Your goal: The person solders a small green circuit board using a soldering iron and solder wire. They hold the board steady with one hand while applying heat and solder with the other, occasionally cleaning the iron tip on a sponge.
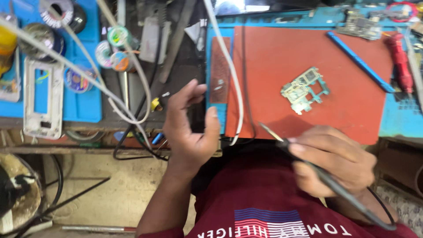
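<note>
Gripping a black soldering iron [328, 178], your right hand [332, 161] is curled shut around its handle, thumb and fingers wrapped over the shaft. The iron's thin metal tip [269, 131] points up and to the left, hanging over the near edge of the red mat [282, 66] and apart from everything on it. Its black cord [381, 216] trails back past your wrist toward your dark red shirt [246, 198].

Your left hand [189, 128] holds nothing: it is open, fingers loosely bent and slightly apart, thumb raised, palm turned toward the right. It hovers above the table's [398, 121] front edge, just left of the mat, near a white cable [231, 75] that runs down across the mat's left side. Your left forearm rises from the lower left.

A small green circuit board [305, 89] lies flat near the middle of the red mat, well apart from both hands. A blue rod-like tool [359, 61] lies diagonally to its right, and a red-handled tool [400, 61] rests beyond that.
</note>
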Demonstrator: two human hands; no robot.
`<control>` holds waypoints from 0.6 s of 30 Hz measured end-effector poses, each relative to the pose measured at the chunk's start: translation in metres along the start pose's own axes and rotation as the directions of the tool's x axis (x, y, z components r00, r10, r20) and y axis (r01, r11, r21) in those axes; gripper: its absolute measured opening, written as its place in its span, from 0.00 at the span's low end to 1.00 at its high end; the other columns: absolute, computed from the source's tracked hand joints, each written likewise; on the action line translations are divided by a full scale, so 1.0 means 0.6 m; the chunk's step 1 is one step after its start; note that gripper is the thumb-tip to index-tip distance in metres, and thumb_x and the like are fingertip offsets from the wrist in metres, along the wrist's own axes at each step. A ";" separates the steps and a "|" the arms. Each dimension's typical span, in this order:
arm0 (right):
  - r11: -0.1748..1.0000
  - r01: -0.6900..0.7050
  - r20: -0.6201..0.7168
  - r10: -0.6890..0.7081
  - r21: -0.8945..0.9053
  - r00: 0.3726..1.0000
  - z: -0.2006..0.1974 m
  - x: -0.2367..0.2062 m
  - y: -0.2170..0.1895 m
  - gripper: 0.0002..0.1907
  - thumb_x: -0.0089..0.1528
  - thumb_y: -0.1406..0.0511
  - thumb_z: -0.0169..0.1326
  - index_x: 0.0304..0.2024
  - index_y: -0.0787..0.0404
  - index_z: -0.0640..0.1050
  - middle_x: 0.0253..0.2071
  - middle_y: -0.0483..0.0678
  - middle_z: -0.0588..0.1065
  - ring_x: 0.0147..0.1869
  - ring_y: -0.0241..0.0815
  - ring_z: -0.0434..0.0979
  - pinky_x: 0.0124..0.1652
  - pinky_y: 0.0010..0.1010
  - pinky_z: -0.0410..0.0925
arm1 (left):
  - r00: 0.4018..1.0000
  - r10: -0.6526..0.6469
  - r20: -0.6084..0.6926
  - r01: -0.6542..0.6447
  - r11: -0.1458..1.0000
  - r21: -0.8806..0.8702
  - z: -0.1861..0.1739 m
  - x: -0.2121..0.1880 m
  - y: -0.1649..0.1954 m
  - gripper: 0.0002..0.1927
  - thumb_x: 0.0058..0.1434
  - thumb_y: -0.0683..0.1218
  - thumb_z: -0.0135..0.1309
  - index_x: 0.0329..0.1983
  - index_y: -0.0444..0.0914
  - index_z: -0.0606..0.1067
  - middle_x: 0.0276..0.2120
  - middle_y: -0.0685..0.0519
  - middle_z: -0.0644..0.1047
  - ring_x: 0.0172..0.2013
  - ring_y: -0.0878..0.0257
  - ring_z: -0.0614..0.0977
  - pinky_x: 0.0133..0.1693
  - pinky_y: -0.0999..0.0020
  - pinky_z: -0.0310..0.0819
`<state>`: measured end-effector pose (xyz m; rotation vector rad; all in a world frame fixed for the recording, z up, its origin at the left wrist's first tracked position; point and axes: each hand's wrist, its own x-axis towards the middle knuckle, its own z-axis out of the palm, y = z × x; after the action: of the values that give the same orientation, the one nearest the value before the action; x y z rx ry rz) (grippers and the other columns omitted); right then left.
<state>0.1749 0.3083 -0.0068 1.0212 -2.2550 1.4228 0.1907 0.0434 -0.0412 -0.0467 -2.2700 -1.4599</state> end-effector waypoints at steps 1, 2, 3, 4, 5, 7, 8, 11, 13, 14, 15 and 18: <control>0.998 -0.049 -0.063 0.052 0.044 0.997 -0.014 -0.016 0.003 0.15 0.54 0.71 0.58 0.45 0.70 0.78 0.34 0.57 0.79 0.38 0.50 0.83 0.40 0.40 0.78 | 1.000 0.018 0.010 -0.019 0.999 0.038 0.000 0.002 0.007 0.28 0.68 0.37 0.59 0.70 0.36 0.66 0.55 0.49 0.77 0.53 0.59 0.80 0.58 0.66 0.76; 0.991 -0.093 -0.122 0.105 0.094 0.987 -0.026 -0.031 0.005 0.17 0.55 0.70 0.56 0.46 0.70 0.78 0.34 0.56 0.79 0.38 0.49 0.83 0.41 0.41 0.79 | 0.999 0.036 0.019 -0.037 0.996 0.079 -0.002 0.005 0.015 0.28 0.68 0.37 0.59 0.70 0.36 0.66 0.55 0.49 0.77 0.53 0.58 0.79 0.58 0.66 0.75; 0.965 -0.150 -0.198 0.193 0.213 0.961 -0.035 -0.044 0.005 0.16 0.59 0.68 0.56 0.48 0.68 0.79 0.36 0.56 0.79 0.39 0.47 0.84 0.41 0.38 0.79 | 0.998 0.053 0.025 -0.055 0.991 0.122 -0.001 0.008 0.024 0.28 0.67 0.37 0.59 0.70 0.36 0.66 0.54 0.49 0.77 0.53 0.57 0.78 0.58 0.65 0.74; 0.923 -0.191 -0.260 0.285 0.336 0.922 -0.044 -0.056 0.002 0.15 0.63 0.65 0.57 0.50 0.67 0.79 0.39 0.55 0.80 0.39 0.44 0.85 0.41 0.35 0.80 | 0.993 0.108 0.039 -0.114 0.978 0.176 0.004 0.011 0.034 0.28 0.66 0.38 0.60 0.68 0.37 0.67 0.54 0.49 0.77 0.53 0.56 0.78 0.58 0.64 0.73; 0.915 -0.235 -0.267 0.328 0.327 0.906 -0.054 -0.063 0.002 0.14 0.66 0.65 0.58 0.51 0.67 0.79 0.40 0.56 0.80 0.40 0.44 0.85 0.41 0.33 0.80 | 0.985 0.163 0.057 -0.171 0.958 0.229 0.007 0.013 0.046 0.27 0.65 0.38 0.61 0.66 0.38 0.67 0.55 0.49 0.77 0.53 0.55 0.78 0.58 0.63 0.72; 0.927 -0.335 -0.232 0.368 0.171 0.900 -0.079 -0.068 -0.003 0.13 0.69 0.67 0.62 0.52 0.68 0.78 0.42 0.59 0.80 0.42 0.45 0.86 0.44 0.30 0.79 | 0.969 0.210 0.132 -0.238 0.938 0.254 0.018 0.018 0.072 0.28 0.64 0.40 0.64 0.65 0.39 0.67 0.55 0.48 0.76 0.52 0.53 0.77 0.58 0.62 0.71; 0.924 -0.378 -0.202 0.383 0.064 0.902 -0.087 -0.067 -0.005 0.14 0.67 0.68 0.64 0.51 0.70 0.78 0.41 0.60 0.80 0.42 0.46 0.85 0.43 0.29 0.78 | 0.961 0.206 0.185 -0.245 0.943 0.225 0.029 0.018 0.087 0.29 0.64 0.41 0.65 0.66 0.39 0.67 0.55 0.48 0.76 0.52 0.52 0.77 0.58 0.61 0.71; 0.870 -0.461 -0.135 0.443 -0.174 0.886 -0.107 -0.051 -0.006 0.17 0.59 0.68 0.66 0.46 0.74 0.79 0.37 0.62 0.80 0.38 0.46 0.84 0.34 0.26 0.74 | 0.914 0.205 0.349 -0.270 0.951 0.150 0.067 0.030 0.119 0.36 0.65 0.46 0.68 0.69 0.35 0.62 0.56 0.45 0.74 0.56 0.49 0.76 0.60 0.58 0.71; 0.871 -0.489 -0.134 0.480 -0.051 0.867 -0.112 -0.034 0.000 0.15 0.61 0.68 0.65 0.47 0.71 0.80 0.38 0.58 0.81 0.37 0.41 0.84 0.36 0.22 0.75 | 0.889 0.213 0.406 -0.292 0.946 0.142 0.091 0.041 0.129 0.41 0.62 0.48 0.69 0.70 0.33 0.59 0.56 0.42 0.73 0.57 0.46 0.75 0.60 0.54 0.70; 0.857 -0.515 -0.129 0.513 0.020 0.849 -0.114 -0.026 0.004 0.14 0.61 0.68 0.64 0.47 0.70 0.80 0.38 0.56 0.81 0.37 0.39 0.84 0.36 0.21 0.75 | 0.885 0.221 0.410 -0.308 0.938 0.159 0.102 0.047 0.132 0.43 0.58 0.49 0.69 0.70 0.32 0.58 0.56 0.41 0.73 0.56 0.44 0.74 0.59 0.52 0.70; 0.838 -0.538 -0.124 0.546 0.091 0.829 -0.115 -0.018 0.009 0.13 0.62 0.67 0.63 0.46 0.68 0.80 0.37 0.54 0.81 0.37 0.37 0.84 0.36 0.20 0.75 | 0.881 0.230 0.414 -0.325 0.929 0.176 0.109 0.052 0.132 0.46 0.55 0.49 0.69 0.70 0.32 0.57 0.55 0.39 0.73 0.55 0.43 0.74 0.58 0.50 0.69; 0.782 -0.590 -0.072 0.612 0.201 0.787 -0.117 0.000 0.026 0.11 0.61 0.66 0.61 0.44 0.66 0.81 0.35 0.51 0.81 0.36 0.35 0.84 0.36 0.20 0.75 | 0.860 0.129 0.494 -0.257 0.945 0.201 0.122 0.066 0.128 0.47 0.60 0.50 0.69 0.75 0.34 0.56 0.54 0.44 0.75 0.55 0.48 0.76 0.61 0.53 0.71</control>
<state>0.1551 0.3737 0.0157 0.1982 -2.5081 1.8843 0.1498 0.1332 0.0144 -0.6023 -2.7317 -1.1182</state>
